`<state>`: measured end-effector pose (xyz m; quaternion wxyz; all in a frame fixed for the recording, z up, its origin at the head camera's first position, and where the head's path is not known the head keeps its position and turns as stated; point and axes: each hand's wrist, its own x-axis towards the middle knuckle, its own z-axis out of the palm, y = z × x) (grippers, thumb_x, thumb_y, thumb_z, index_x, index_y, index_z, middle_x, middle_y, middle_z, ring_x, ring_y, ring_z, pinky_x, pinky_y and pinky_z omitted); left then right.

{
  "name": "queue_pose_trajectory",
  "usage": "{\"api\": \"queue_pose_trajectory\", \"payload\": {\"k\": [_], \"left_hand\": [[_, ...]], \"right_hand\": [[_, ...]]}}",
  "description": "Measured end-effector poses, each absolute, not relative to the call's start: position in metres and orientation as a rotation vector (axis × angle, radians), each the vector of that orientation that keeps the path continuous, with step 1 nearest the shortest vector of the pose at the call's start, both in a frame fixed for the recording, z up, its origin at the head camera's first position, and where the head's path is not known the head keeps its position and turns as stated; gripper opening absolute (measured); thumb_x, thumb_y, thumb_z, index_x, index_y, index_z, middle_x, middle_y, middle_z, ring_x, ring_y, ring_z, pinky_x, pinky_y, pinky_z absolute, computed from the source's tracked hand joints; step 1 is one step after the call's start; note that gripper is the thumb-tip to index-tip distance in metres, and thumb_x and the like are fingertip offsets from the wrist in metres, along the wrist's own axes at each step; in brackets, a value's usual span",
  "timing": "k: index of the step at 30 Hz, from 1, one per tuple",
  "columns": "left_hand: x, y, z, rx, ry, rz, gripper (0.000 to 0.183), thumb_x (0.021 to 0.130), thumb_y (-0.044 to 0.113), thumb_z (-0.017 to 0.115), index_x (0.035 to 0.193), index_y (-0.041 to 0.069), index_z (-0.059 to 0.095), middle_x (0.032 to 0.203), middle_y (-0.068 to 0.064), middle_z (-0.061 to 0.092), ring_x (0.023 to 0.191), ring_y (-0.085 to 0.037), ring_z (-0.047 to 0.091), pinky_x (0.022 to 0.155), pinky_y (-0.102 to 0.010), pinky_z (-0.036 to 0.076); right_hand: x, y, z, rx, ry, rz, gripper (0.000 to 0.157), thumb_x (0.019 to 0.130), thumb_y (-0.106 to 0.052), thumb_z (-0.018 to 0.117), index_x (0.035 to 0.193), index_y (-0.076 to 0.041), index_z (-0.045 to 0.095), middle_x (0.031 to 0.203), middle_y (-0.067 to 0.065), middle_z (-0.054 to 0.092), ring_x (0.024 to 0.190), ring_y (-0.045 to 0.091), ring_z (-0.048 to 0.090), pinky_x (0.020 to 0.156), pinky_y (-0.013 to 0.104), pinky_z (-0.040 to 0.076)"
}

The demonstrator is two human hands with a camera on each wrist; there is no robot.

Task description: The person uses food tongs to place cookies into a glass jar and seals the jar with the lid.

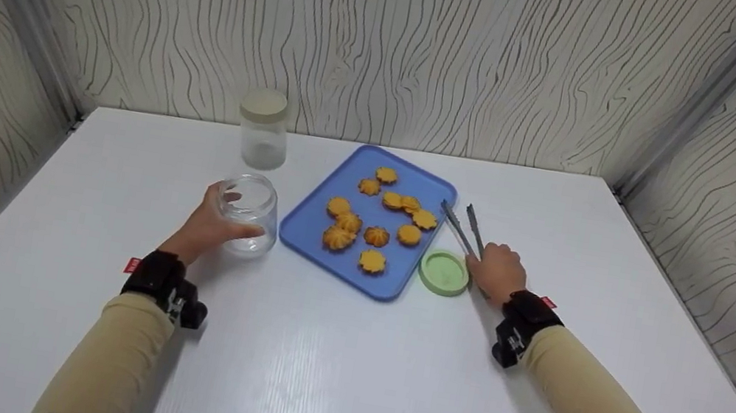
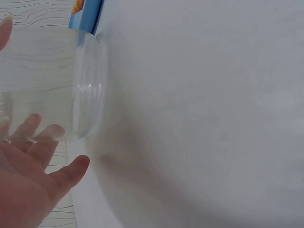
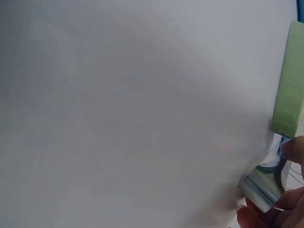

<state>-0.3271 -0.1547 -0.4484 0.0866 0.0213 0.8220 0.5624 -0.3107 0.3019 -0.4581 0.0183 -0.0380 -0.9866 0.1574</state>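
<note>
My left hand (image 1: pixel 209 223) holds an uncapped clear jar (image 1: pixel 265 208), thumb on the near side and fingers behind it. In the left wrist view the jar (image 2: pixel 45 71) looks empty, and fingers show through its wall. On the right, my right hand (image 1: pixel 499 272) grips metal tongs (image 1: pixel 475 230) whose arms stand apart, one tip over the tray's edge. Their rounded end (image 3: pixel 262 186) shows between thumb and fingers in the right wrist view. Beside that hand lies a green lid (image 1: pixel 444 273). Several golden cookies (image 1: pixel 376 236) lie on the blue tray (image 1: pixel 302 244) between my hands.
Behind the held jar stands a second clear jar (image 1: pixel 264 144) with a pale lid (image 1: pixel 264 104). A wood-grain patterned wall (image 1: pixel 395 46) borders the white table (image 1: pixel 326 364) at the back, with more panels at both sides.
</note>
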Motion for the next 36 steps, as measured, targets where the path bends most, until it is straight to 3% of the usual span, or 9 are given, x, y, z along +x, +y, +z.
{"api": "queue_pose_trajectory", "payload": {"k": [5,9,14,20,36], "left_hand": [[-0.327,-0.154,-0.448,0.082,2.459,1.674,0.105,0.077,0.019,0.082,0.149,0.000,0.008,0.152,-0.023,0.027,0.141,-0.036,0.024,0.115,-0.046,0.019],[-0.327,-0.155,-0.448,0.090,2.477,1.670,0.105,0.077,0.020,0.082,0.149,-0.001,0.009,0.152,-0.024,0.028,0.140,-0.037,0.024,0.114,-0.047,0.019],[-0.327,-0.155,-0.447,0.081,2.481,1.667,0.107,0.077,0.021,0.082,0.150,-0.002,0.008,0.152,-0.024,0.028,0.140,-0.037,0.025,0.114,-0.047,0.019],[-0.326,-0.155,-0.449,0.068,2.468,1.672,0.109,0.077,0.022,0.083,0.151,0.000,0.005,0.152,-0.023,0.028,0.140,-0.036,0.025,0.114,-0.047,0.020],[-0.325,-0.153,-0.448,0.072,2.463,1.686,0.104,0.078,0.021,0.082,0.151,0.002,0.010,0.152,-0.022,0.027,0.140,-0.036,0.026,0.114,-0.047,0.021]], "right_hand": [[-0.311,0.305,-0.460,-0.098,-3.006,0.540,0.028,0.092,-0.017,0.054,0.086,0.010,0.058,0.082,0.022,0.057,0.075,0.038,0.058,0.066,0.051,0.048],[-0.311,0.308,-0.461,-0.083,-2.953,0.603,0.026,0.091,-0.015,0.051,0.091,0.011,0.056,0.087,0.025,0.056,0.079,0.040,0.057,0.070,0.052,0.047],[-0.310,0.311,-0.457,-0.047,-2.920,0.699,0.030,0.094,-0.015,0.050,0.104,0.014,0.054,0.095,0.026,0.052,0.084,0.038,0.054,0.079,0.052,0.046],[-0.310,0.307,-0.450,0.038,-2.927,0.703,0.036,0.094,-0.017,0.051,0.113,0.013,0.054,0.103,0.028,0.058,0.093,0.040,0.057,0.085,0.052,0.045],[-0.312,0.289,-0.439,0.049,-3.006,0.692,0.043,0.098,-0.023,0.055,0.124,0.012,0.052,0.110,0.029,0.063,0.099,0.039,0.061,0.086,0.051,0.047]]}}
